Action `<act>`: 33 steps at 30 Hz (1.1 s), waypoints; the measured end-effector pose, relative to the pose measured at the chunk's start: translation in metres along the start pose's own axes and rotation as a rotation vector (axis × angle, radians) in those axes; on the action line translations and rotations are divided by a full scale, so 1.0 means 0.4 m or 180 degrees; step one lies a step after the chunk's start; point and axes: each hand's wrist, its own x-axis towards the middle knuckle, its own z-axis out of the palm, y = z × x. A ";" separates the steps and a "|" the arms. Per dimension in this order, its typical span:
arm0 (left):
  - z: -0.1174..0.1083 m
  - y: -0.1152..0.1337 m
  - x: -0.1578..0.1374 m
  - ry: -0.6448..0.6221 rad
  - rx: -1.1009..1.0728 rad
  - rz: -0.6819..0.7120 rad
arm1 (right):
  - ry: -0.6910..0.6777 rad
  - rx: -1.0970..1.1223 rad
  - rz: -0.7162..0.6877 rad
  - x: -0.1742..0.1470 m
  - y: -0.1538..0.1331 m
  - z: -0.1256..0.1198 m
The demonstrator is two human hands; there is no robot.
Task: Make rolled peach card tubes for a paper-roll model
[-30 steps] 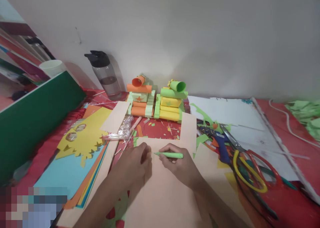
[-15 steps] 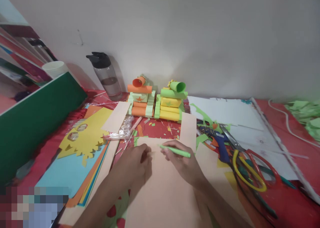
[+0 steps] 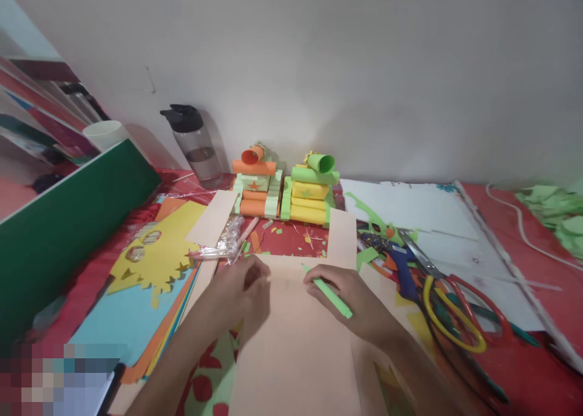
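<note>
A large peach paper sheet lies in front of me. My right hand is closed around a light green pen, whose tip points at the upper part of the sheet. At the upper left edge of that paper, my left hand grips it with curled fingers; the fingertips are partly hidden. Just beyond the sheet's upper right corner sits a peach paper strip. Another peach piece rests farther left.
Behind stand an orange paper model and a yellow-green one. A water bottle and a green box are left, with coloured papers nearer. At right lie scissors and a blue glue gun.
My right hand has shifted slightly right and down, and the pen now slants more steeply. My left hand has moved a little left. The view has tilted slightly upward.
</note>
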 end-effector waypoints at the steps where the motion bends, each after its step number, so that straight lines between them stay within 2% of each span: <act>1: -0.002 -0.007 0.002 0.0096 -0.0100 0.0027 | 0.0015 -0.0017 0.0006 0.000 0.001 -0.003; 4: 0.000 -0.018 0.010 0.0218 -0.0241 -0.0027 | 0.0085 -0.0038 0.0012 -0.001 0.005 -0.004; 14: 0.020 -0.023 0.023 0.0036 -0.0321 -0.0081 | 0.0232 -0.0050 0.0042 0.000 0.001 0.021; 18: 0.020 -0.010 0.016 -0.0079 -0.0229 -0.0108 | 0.0296 -0.0048 0.0026 0.000 0.001 0.024; 24: 0.026 -0.004 0.014 -0.0027 0.0088 -0.0046 | 0.0355 -0.0049 0.0032 -0.001 -0.008 0.025; 31: 0.029 -0.003 0.013 -0.0084 0.0086 -0.0014 | 0.0392 -0.0027 -0.0018 -0.001 -0.010 0.029; 33: 0.027 -0.002 0.016 -0.0047 -0.0020 0.0018 | 0.0599 0.0005 0.0081 0.000 -0.004 0.028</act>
